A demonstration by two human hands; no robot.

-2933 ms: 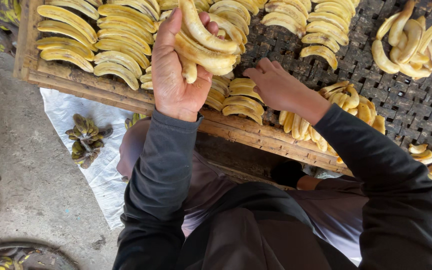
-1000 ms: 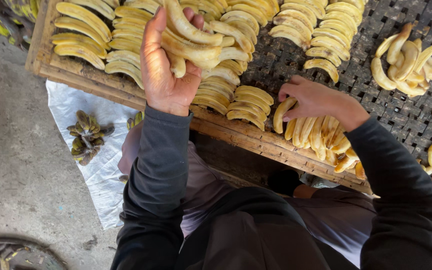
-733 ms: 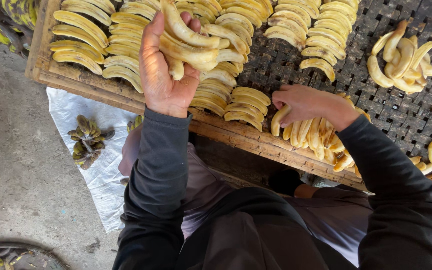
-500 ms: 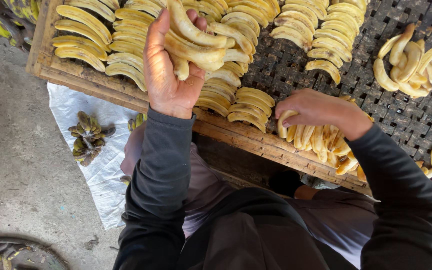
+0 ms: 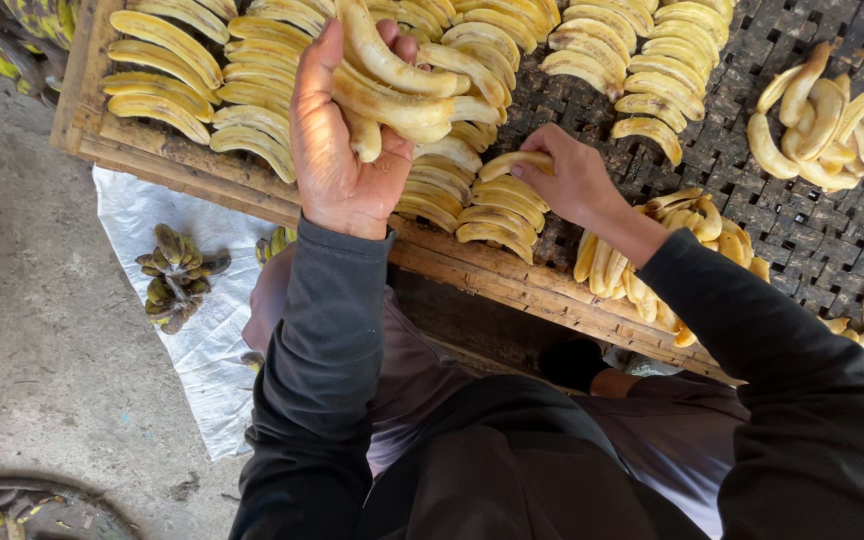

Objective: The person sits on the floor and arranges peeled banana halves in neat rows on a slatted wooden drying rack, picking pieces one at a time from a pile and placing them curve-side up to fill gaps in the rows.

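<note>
Left hand point(image 5: 347, 150) grips a bunch of peeled bananas point(image 5: 402, 85), fingers curled round, raised over the woven rack point(image 5: 752, 170). Right hand point(image 5: 567, 180) pinches one banana point(image 5: 512, 162), long axis lying left-right, just beside the laid rows point(image 5: 492, 205).

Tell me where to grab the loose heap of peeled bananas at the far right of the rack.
Take the heap of peeled bananas from above, one at a time by the middle. They lie crossed and unattached on the woven rack, so the topmost pieces lift free first.
</note>
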